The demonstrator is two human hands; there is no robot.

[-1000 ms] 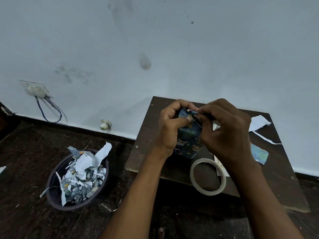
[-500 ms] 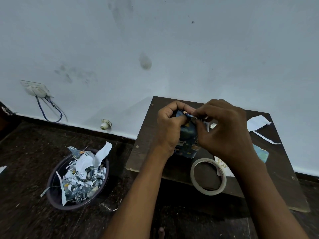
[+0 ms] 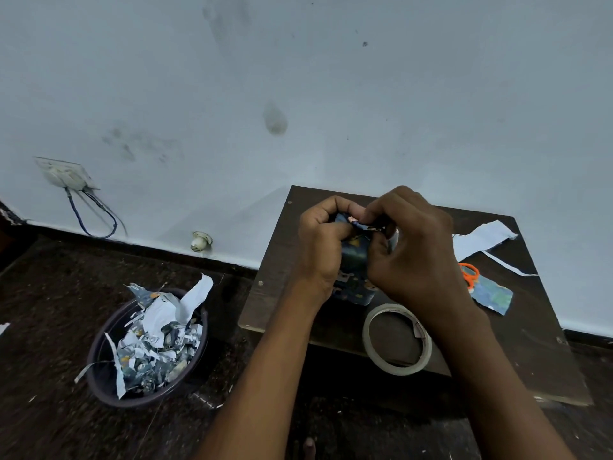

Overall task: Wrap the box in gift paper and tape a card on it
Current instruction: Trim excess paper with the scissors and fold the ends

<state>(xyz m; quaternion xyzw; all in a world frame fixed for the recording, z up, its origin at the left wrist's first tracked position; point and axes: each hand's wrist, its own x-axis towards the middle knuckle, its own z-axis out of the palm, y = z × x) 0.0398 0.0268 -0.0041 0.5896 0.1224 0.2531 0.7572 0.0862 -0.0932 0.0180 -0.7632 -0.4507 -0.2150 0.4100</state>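
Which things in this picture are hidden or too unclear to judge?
- Wrapped box, head view: both hands cover its sides; tape on the fold cannot be seen.
- Orange scissors: the right hand hides the blades.
- Card: none identifiable.
- Left hand: the fingertips are tucked behind the box.

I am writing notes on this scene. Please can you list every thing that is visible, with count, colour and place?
box: one, in dark blue patterned paper, held above the board
board: one, dark brown, by the wall
tape roll: one, whitish, on board's near edge
scissors: one, orange handles, right on board
paper pieces: several, white and blue, right on board
bin: one, dark, full of scraps, on floor left
wall socket: one, white, left
left hand: grips box
right hand: pinches paper at box's top
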